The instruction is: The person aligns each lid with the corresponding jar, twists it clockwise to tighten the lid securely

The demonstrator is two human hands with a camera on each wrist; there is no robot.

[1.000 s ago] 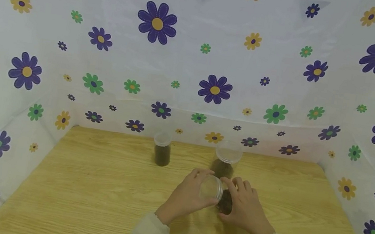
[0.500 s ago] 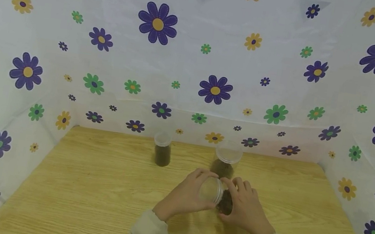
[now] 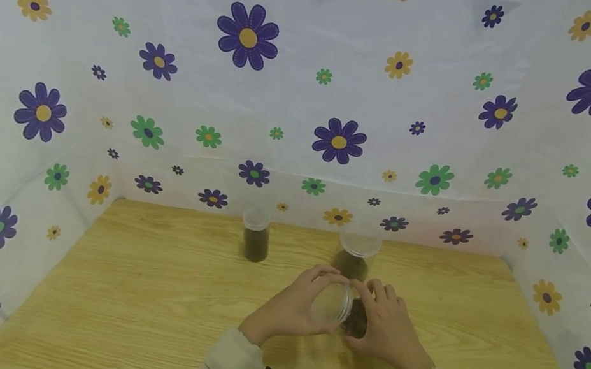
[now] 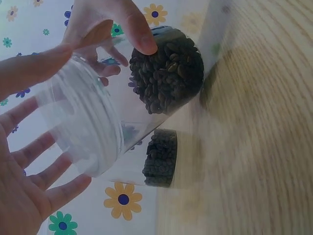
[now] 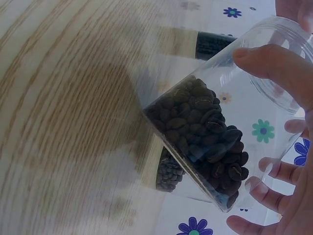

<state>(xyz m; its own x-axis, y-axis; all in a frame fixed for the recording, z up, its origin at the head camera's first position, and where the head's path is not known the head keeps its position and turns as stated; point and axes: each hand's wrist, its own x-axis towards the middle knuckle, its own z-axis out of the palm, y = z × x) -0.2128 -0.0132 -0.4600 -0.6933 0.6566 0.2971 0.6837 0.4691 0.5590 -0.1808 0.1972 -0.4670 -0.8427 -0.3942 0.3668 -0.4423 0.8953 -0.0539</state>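
Note:
A clear jar of dark coffee beans is tilted over the wooden table, its lid end leaning toward my left. My right hand grips the jar's body, with the thumb on one side and the fingertips on the other. Around the transparent screw lid at the jar's mouth curl the thumb and spread fingers of my left hand. The beans lie heaped in the bottom end of the jar, seen through its wall in both wrist views.
Behind my hands stands a wider lidded clear jar, partly filled with dark beans. A narrower jar with dark contents stands upright to its left. Flower-printed white cloth encloses the back and sides of the wooden table.
My left hand has shifted slightly left and its wrist has turned a little at the lid. My right hand and the jar have stayed nearly still.

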